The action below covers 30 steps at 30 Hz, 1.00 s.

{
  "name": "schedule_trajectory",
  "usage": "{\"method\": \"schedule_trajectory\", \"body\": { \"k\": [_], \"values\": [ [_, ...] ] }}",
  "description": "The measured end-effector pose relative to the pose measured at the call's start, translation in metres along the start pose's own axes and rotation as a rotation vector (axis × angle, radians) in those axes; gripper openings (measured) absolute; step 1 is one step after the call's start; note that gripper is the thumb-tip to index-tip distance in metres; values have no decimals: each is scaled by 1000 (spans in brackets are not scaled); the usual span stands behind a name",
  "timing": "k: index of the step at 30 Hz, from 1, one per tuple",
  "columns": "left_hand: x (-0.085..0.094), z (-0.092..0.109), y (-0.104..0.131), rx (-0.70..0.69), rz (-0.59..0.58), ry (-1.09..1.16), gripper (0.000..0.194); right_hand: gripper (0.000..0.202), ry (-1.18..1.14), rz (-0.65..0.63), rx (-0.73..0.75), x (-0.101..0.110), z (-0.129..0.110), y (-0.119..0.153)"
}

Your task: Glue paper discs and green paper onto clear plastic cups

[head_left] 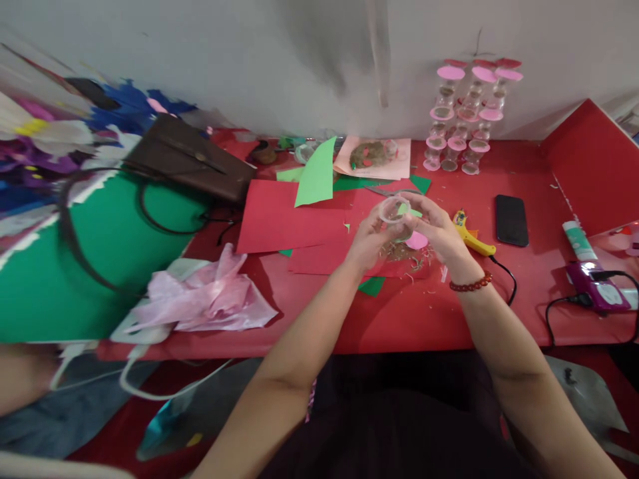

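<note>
A small clear plastic cup [395, 209], its round rim facing up, is held between both hands over the red paper sheets. My left hand [369, 238] grips the cup's left side with bent fingers. On the other side, my right hand [435, 223], below a beaded bracelet, has its fingers closed around it. Just under the hands lie a pink paper disc [417, 241] and a scatter of dry grass bits [399, 251]. Scissors [379, 191] lie behind the hands, partly hidden. To the right rests a yellow glue gun [473, 238] with a black cord.
Several stacked clear cups with pink discs [456, 126] stand by the wall. A black phone [512, 219], a glue stick tube [579, 241] and a purple power adapter [602, 287] are on the right. Leftward are a brown bag [192, 156], green board [94, 256] and pink plastic bag [210, 293].
</note>
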<state>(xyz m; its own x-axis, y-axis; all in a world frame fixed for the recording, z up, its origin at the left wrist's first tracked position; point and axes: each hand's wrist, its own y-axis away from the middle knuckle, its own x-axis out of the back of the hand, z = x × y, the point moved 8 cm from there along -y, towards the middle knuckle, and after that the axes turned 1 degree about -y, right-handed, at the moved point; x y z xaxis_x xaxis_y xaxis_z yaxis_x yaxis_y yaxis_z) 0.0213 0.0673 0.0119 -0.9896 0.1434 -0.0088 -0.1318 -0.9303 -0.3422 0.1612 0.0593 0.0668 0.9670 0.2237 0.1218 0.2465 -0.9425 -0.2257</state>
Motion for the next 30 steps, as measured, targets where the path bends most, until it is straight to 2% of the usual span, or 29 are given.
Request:
{"method": "schedule_trajectory", "body": {
  "k": [2, 5, 8, 11, 17, 24, 27, 30],
  "values": [
    [-2, 0, 0, 55, -27, 87, 57, 50, 34, -54, 31, -1, -4, 0],
    [0, 5, 1, 66, 12, 103, 54, 50, -26, -101, 23, -8, 1, 0],
    [5, 4, 0, 62, 74, 70, 53, 46, -101, -51, 37, -12, 6, 0],
    [8, -1, -1, 65, 91, 57, 52, 41, -56, 35, 41, -11, 9, 1],
    [-1, -5, 0, 96, -20, 128, 51, 28, 105, 175, 66, -3, 8, 5],
    [10, 0, -2, 26, 120, 172, 53, 31, 369, 180, 196, -13, -2, 11],
    [10, 0, -2, 38, 113, 157, 49, 33, 401, 202, 237, -9, -8, 12],
    [7, -3, 0, 57, 80, 110, 48, 34, 396, 185, 196, -2, -8, 8]
  ]
}}
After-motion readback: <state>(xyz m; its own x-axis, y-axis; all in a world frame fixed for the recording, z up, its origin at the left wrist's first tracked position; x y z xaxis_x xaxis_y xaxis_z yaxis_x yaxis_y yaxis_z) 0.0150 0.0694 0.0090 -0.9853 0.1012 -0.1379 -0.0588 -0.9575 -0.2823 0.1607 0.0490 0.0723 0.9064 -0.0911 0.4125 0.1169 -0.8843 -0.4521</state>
